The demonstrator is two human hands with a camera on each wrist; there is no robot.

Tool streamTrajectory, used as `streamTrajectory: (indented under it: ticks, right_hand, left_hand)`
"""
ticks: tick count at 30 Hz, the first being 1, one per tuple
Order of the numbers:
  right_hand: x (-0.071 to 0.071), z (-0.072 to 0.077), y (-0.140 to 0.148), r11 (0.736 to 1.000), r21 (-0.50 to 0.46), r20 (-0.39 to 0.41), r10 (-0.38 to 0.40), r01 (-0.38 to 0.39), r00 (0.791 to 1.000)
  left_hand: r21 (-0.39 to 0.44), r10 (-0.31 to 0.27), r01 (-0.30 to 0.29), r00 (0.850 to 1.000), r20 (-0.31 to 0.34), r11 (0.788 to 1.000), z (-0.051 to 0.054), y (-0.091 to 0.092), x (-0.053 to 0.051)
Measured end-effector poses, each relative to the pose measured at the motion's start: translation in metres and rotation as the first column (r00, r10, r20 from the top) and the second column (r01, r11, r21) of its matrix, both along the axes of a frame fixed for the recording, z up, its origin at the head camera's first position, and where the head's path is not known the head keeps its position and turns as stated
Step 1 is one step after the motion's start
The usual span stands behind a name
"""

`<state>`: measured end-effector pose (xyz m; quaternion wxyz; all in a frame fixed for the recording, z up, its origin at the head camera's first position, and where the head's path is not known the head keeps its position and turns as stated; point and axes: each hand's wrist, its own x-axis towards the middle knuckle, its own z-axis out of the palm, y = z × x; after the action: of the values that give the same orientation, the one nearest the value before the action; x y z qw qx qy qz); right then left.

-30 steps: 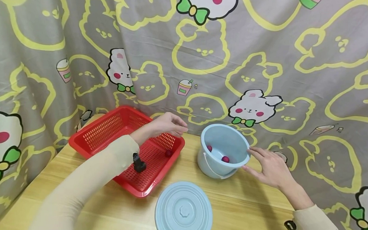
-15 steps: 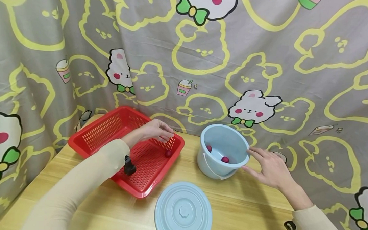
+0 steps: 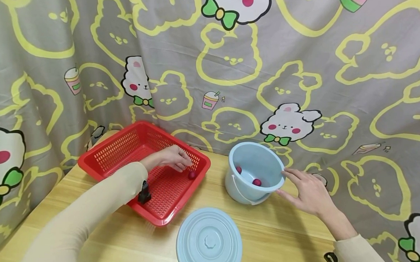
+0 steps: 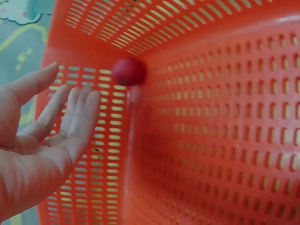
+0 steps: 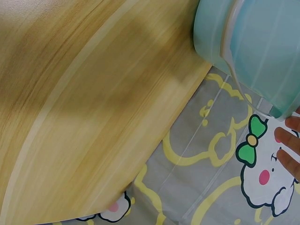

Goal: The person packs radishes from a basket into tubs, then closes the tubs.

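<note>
In the head view my left hand (image 3: 173, 159) is inside the red basket (image 3: 161, 220), above its perforated floor, and holds nothing. A small dark-red ball (image 3: 192, 175) lies in the basket's right corner, just beyond the fingertips. The left wrist view shows the same ball (image 4: 129, 71) a little apart from my loosely extended fingers (image 4: 84, 112). My right hand (image 3: 310, 191) rests with fingers and thumb spread against the right side of the light-blue bucket's rim (image 3: 256, 144). Two dark-red balls (image 3: 257, 182) lie in the bucket, whose thin handle hangs down in front.
A round light-blue lid (image 3: 209, 239) lies flat on the wooden table (image 3: 279, 245) in front of the basket and bucket. Behind the table hangs a grey patterned curtain (image 3: 234, 43). The right wrist view shows the table's edge close to the bucket (image 5: 253, 51).
My left hand has moved left and down from the gap between basket and bucket into the basket, toward the ball there. My right hand and the bucket have stayed in place.
</note>
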<state>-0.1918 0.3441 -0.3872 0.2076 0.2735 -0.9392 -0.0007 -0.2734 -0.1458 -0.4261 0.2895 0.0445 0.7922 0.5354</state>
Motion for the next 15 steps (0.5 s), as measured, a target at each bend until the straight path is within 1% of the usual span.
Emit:
streamTrajectory:
  ticks: [3, 7, 15]
  right_hand:
    - [0.000, 0.000, 0.000, 1.000, 0.001, -0.001, -0.002, 0.002, 1.000]
    - [0.000, 0.000, 0.000, 1.000, 0.000, -0.006, 0.003, -0.003, 1.000]
    - [-0.001, -0.001, 0.001, 1.000, -0.008, -0.011, 0.008, -0.008, 1.000]
  left_hand:
    - [0.001, -0.014, 0.014, 1.000, 0.028, 1.000, -0.005, -0.002, 0.001]
    - [-0.001, -0.020, 0.020, 0.999, 0.036, 1.000, -0.008, -0.001, 0.003]
    - [-0.033, 0.041, -0.040, 0.999, 0.015, 0.999, -0.013, 0.006, 0.007]
